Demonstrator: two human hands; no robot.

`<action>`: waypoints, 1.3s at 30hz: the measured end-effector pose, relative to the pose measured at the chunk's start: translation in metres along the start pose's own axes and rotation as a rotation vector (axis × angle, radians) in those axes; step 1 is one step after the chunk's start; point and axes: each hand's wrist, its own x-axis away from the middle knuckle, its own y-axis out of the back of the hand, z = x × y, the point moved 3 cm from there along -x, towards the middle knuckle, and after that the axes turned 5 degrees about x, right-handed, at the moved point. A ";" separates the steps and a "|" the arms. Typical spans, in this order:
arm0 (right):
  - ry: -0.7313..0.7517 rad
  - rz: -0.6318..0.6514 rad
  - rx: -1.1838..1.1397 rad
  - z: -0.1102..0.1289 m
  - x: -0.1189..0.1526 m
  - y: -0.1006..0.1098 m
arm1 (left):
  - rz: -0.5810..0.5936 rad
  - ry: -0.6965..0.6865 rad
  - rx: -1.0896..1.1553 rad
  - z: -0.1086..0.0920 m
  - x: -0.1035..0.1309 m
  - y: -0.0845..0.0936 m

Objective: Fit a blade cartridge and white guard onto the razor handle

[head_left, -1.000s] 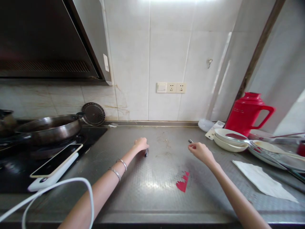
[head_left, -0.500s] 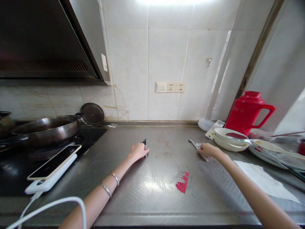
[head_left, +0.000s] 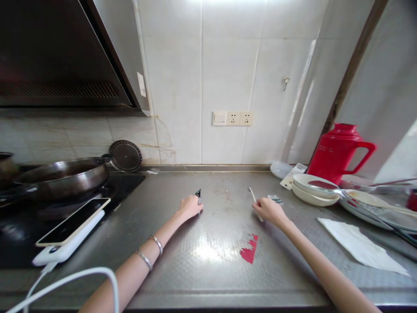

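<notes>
My left hand (head_left: 191, 206), with two silver bangles on its wrist, is closed round a small razor-like tool (head_left: 198, 194). The tool's black head and part of a metallic handle stick up past the fingers. To the right, my right hand (head_left: 269, 209) pinches a slim white toothbrush (head_left: 252, 195) near its middle, just over the steel counter (head_left: 221, 208). Its small dark head points to the back left. Just behind the right hand lies a small clear packet (head_left: 275, 199), partly hidden by that hand.
A red torn patch (head_left: 250, 250) marks the counter in front. On the right are stacked bowls (head_left: 314, 198), a white paper sheet (head_left: 358, 245) and a red thermos (head_left: 339, 152). A steel pan (head_left: 65, 180), a phone (head_left: 73, 221) and a white cable (head_left: 81, 274) occupy the left.
My right hand has moved left with the toothbrush, which now stands steeper. The packet beside it shows more plainly. My left hand has hardly moved.
</notes>
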 end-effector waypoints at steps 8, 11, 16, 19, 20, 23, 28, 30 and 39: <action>0.149 -0.005 -0.065 0.118 0.010 0.007 | -0.019 -0.001 0.009 -0.001 0.001 -0.001; 0.175 0.006 -0.081 0.149 0.007 0.006 | -0.025 -0.003 0.019 -0.001 0.002 -0.002; 0.205 0.016 -0.123 0.177 0.000 0.002 | -0.040 -0.005 0.041 0.000 0.002 -0.002; 0.193 0.010 -0.118 0.181 -0.004 -0.002 | -0.039 -0.014 0.044 0.001 0.002 -0.002; 0.188 0.010 -0.113 0.182 -0.006 -0.003 | -0.036 -0.013 0.042 0.002 0.002 -0.003; 0.182 0.003 -0.101 0.183 -0.008 -0.007 | -0.034 -0.012 0.038 0.002 0.000 -0.004; 0.191 -0.053 -0.084 0.177 -0.009 -0.003 | -0.052 0.008 0.038 0.003 -0.002 -0.004; 0.205 -0.069 -0.099 0.160 -0.014 0.003 | -0.067 0.026 0.038 0.008 -0.002 0.000; 0.338 -0.093 -0.136 -0.036 -0.062 0.021 | -0.148 0.054 0.176 0.047 -0.013 0.030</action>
